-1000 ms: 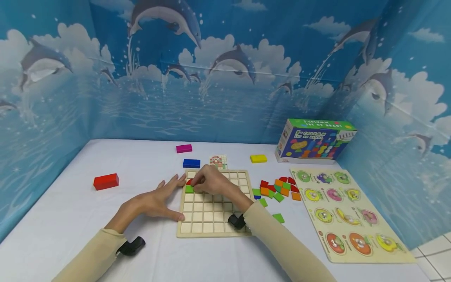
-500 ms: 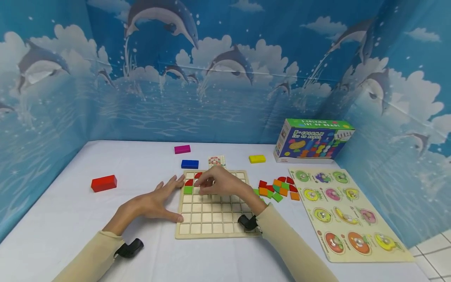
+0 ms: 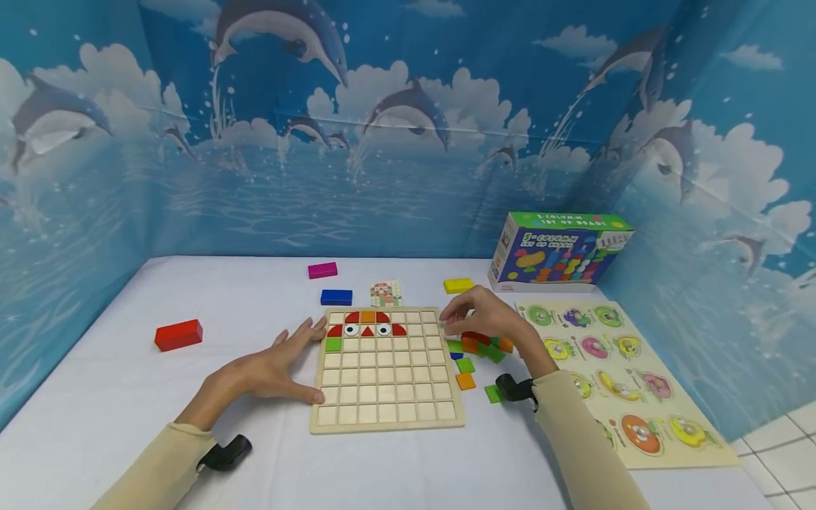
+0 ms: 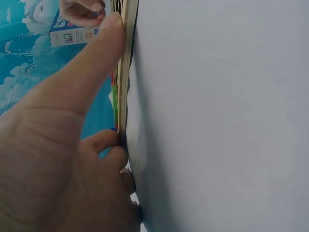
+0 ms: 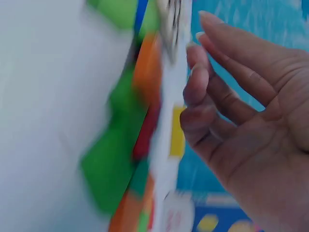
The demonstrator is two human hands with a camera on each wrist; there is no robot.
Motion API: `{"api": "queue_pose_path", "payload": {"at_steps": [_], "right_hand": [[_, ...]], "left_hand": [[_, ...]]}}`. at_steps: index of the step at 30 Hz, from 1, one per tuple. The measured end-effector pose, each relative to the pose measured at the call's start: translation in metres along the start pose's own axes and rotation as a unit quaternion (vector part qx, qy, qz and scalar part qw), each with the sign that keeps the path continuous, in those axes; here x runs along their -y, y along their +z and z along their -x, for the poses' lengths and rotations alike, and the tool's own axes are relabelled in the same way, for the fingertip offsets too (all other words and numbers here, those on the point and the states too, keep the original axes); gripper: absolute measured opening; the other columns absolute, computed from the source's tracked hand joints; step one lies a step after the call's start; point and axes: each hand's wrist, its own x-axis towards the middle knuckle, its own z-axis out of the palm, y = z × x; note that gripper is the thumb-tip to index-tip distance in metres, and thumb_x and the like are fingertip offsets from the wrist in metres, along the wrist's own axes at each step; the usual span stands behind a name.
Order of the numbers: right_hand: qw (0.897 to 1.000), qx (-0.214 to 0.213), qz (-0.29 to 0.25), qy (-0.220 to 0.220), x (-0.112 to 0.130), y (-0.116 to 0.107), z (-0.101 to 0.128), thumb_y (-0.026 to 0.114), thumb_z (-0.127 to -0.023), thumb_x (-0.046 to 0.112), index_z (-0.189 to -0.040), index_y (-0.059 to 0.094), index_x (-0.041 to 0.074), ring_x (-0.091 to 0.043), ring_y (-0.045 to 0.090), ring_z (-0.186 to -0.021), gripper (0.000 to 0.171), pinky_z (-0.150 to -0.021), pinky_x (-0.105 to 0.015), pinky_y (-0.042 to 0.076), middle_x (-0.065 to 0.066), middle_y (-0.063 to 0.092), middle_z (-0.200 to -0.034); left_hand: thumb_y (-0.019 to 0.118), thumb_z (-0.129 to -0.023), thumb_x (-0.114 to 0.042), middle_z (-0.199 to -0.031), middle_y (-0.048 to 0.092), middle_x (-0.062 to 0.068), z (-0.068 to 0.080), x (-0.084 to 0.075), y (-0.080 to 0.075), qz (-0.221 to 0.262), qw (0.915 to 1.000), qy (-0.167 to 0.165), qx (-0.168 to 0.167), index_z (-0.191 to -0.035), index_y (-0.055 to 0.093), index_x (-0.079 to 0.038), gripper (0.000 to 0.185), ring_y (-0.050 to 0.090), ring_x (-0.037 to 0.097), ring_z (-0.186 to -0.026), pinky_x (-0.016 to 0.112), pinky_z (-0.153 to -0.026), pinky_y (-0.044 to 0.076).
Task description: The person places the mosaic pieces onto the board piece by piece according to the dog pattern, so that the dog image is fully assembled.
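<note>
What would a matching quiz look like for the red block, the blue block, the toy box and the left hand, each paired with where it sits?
Things:
1. red block
2. blue block
3. toy box
4. left hand

Places:
A. far right, by the backdrop
B. against the grid board's left edge
C. alone on the table's left side
D. just beyond the board's far left corner

Pairs: 1-C, 2-D, 3-A, 4-B

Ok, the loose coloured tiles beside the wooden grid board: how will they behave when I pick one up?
The coloured tiles look thin, flat and rigid, so probably light and unlikely to roll. Lying flat on the white tablecloth, one may need sliding or an edge pinch. The right hand hovers over the crowded pile, so neighbours may shift.
</note>
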Motion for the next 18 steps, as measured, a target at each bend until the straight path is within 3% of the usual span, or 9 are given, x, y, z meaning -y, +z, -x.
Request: {"api": "queue_pose_path", "payload": {"at_steps": [4, 9, 18], "right_hand": [[0.998, -0.021, 0.014, 0.059, -0.019, -0.012, 0.009, 0.086, -0.092, 0.007, -0.108, 0.083, -0.001, -0.021, 0.062, -0.081, 0.018, -0.071, -0.028, 0.056, -0.006, 0.077, -0.09], [0.993, -0.01, 0.009, 0.116, -0.03, -0.017, 0.011, 0.086, -0.092, 0.008, -0.108, 0.083, -0.001, -0.019, 0.059, -0.078, 0.018, -0.069, -0.026, 0.053, -0.004, 0.073, -0.084], [0.989, -0.014, -0.003, 0.15, -0.034, -0.015, 0.01, 0.087, -0.093, 0.012, -0.104, 0.083, 0.002, -0.021, 0.058, -0.08, 0.015, -0.073, -0.03, 0.05, -0.005, 0.07, -0.083]], "left_hand": [[0.096, -0.077, -0.053, -0.181, 0.007, 0.019, 0.001, 0.002, 0.0, -0.001, 1.0, 0.001, 0.0, -0.176, 0.008, -0.019, 0.136, -0.003, 0.044, -0.166, 0.069, -0.13, -0.003], [0.096, -0.077, -0.053, -0.181, 0.006, 0.019, 0.001, 0.002, -0.001, -0.001, 1.0, 0.003, -0.001, -0.176, 0.008, -0.021, 0.136, -0.003, 0.045, -0.166, 0.069, -0.13, -0.003], [0.096, -0.077, -0.052, -0.181, 0.004, 0.02, 0.002, -0.001, -0.001, 0.006, 1.0, -0.001, 0.001, -0.176, 0.008, -0.02, 0.136, -0.003, 0.047, -0.165, 0.07, -0.13, -0.002]]}}
